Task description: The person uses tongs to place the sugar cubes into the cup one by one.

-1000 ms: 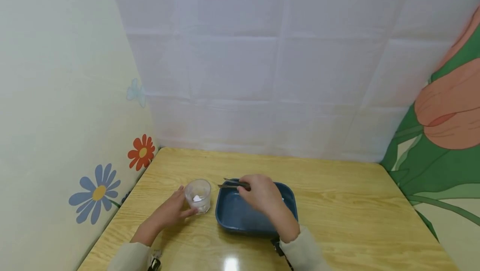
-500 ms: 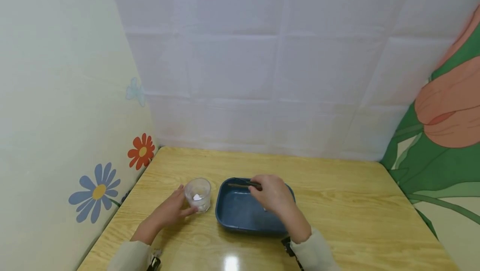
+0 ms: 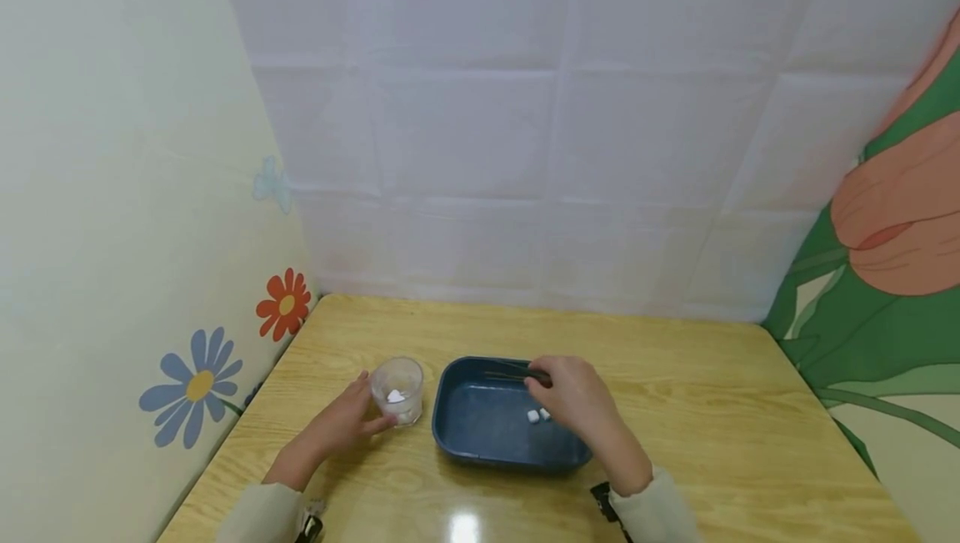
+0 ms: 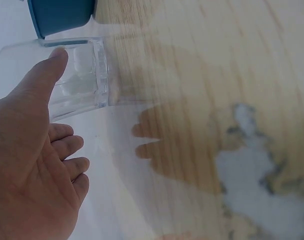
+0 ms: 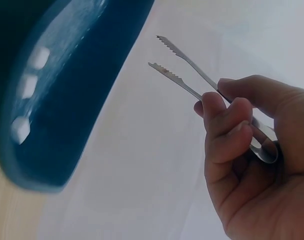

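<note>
A clear drinking glass (image 3: 397,391) with small white pieces in it stands upright on the table. My left hand (image 3: 341,422) holds its side, the thumb lying on the glass wall in the left wrist view. My right hand (image 5: 257,145) holds small metal tongs (image 5: 192,67) with serrated tips. The tips stand apart with nothing between them, over the far part of a dark blue tray (image 3: 480,458). Small white cubes (image 3: 533,416) lie in the tray's right part, and three cubes (image 5: 28,86) show in the right wrist view. The right hand (image 3: 573,393) hides the tray's far right corner.
The wooden table (image 3: 712,426) extends to the right of the tray. A white cloth wall (image 3: 525,151) rises at the back. Flower-printed panels flank the table, one on the left (image 3: 112,193) and one on the right (image 3: 900,318).
My right hand has moved right with the tongs, from the tray's left rim beside the glass to over its far right part. White cubes have come into sight. The left hand has stayed still.
</note>
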`<state>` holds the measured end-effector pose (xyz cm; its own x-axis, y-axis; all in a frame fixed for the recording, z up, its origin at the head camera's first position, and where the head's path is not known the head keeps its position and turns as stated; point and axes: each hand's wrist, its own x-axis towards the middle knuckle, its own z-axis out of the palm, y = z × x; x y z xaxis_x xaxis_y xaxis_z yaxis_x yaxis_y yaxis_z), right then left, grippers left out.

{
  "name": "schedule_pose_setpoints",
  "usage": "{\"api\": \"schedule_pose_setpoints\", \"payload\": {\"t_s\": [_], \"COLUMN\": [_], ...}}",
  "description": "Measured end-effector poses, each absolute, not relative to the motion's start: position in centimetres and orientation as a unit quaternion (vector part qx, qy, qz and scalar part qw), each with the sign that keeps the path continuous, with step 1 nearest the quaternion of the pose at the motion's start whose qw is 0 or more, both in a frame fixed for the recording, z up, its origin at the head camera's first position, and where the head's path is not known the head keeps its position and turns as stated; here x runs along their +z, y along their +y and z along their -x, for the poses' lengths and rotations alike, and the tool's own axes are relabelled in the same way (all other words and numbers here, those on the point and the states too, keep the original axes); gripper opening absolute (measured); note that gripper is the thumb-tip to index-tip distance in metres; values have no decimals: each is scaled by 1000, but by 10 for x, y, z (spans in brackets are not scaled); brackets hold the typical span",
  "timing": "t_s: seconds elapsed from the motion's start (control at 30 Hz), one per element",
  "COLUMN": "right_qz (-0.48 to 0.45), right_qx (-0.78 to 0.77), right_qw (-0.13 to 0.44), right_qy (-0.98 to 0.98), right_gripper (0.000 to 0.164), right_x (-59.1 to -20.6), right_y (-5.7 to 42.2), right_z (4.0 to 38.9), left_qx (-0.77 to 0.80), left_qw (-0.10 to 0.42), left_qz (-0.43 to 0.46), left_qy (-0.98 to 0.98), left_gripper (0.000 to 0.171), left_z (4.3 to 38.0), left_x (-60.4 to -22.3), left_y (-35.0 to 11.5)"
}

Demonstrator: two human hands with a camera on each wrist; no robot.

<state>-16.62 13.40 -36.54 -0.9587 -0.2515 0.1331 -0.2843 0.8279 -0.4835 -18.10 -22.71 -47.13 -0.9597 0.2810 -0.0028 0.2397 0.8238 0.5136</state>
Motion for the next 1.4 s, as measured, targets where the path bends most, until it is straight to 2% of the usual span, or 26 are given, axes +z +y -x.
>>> {"api": "schedule_pose_setpoints", "payload": {"t_s": [1.03,1.4], "right_qz": [-92,-93], "right_qx": [229,214], "right_qw": [17,30], "right_qy": [-969,-972], "right_gripper": [21,22], "right_x": [-376,-378], "right_y": [168,179], "right_z": [164,165], "left_qx": [261,267], "left_qw": [32,40], "left_qz": [-143,-134], "left_qy": [954,954], "left_gripper": [84,84], "left_z": [180,179], "left_x": [-471,-469], "left_y": [-226,-226]}}
